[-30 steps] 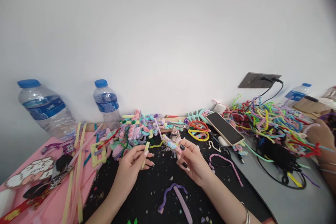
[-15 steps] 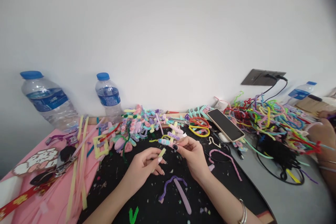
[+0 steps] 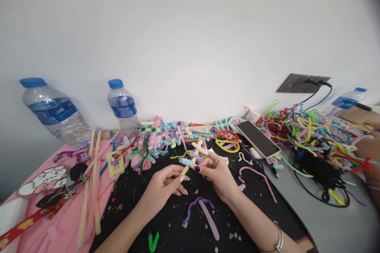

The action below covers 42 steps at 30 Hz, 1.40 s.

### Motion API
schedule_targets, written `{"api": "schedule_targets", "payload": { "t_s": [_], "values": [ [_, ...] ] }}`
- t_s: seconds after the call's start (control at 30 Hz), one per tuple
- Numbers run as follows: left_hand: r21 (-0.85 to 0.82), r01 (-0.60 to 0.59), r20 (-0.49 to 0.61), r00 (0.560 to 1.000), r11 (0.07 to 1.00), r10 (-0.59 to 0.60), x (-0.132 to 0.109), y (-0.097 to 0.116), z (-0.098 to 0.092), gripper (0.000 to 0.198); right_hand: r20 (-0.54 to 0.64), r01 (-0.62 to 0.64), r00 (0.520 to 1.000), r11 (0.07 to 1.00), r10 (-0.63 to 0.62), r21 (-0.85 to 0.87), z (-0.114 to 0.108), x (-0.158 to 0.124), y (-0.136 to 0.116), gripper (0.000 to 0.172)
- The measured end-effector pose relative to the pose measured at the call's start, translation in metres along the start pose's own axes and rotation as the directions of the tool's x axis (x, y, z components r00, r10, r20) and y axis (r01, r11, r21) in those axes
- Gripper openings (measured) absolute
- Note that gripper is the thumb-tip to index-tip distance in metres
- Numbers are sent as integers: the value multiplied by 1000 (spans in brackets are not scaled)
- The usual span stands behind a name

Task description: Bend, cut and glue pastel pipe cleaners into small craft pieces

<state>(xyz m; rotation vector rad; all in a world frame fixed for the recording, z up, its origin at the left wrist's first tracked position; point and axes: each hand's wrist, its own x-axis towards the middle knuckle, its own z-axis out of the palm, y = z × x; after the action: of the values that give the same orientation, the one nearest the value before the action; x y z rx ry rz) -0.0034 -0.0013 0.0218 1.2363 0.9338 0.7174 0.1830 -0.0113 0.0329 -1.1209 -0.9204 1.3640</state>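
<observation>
Hands [image 3: 162, 185] [image 3: 218, 174] pinch a light, bendy yellow pipe-cleaner stem wrapped with pastel coils [image 3: 192, 154], fingertips closed on its near end.

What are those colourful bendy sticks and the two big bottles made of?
The sticks look like fuzzy pipe cleaners, probably wire inside, since they hold curls. The bottles look like thin clear glossy plastic with blue caps. Both hands hold one yellow stick.

Both hands [image 3: 190, 178] pinch pipe-cleaner piece [image 3: 192, 155] over black mat [image 3: 166, 221].
</observation>
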Motion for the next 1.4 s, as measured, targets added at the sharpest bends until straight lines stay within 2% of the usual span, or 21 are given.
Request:
{"api": "schedule_targets", "payload": {
  "t_s": [0.27,0.63,0.93,1.13,1.4],
  "values": [
    [19,-41,12,999,999,41,1,-4,0,22,18,-15,1000,998,17,-66,-1,-1,2,40],
    [39,-46,61,997,998,44,2,-6,-3,21,40,-13,999,991,19,-135,-3,1,5,42],
    [0,-1,119,993,1000,1,4,-6,-9,23,88,-3,996,980,21,-200,-7,2,4,41],
    [-23,30,125,992,999,-27,4,-7,-10,25,102,4,995,970,21,-242,-9,3,7,33],
    [-36,60,145,988,998,-55,3,-5,-11,23,123,-30,990,967,63,-253,-9,2,4,36]
  ]
}}
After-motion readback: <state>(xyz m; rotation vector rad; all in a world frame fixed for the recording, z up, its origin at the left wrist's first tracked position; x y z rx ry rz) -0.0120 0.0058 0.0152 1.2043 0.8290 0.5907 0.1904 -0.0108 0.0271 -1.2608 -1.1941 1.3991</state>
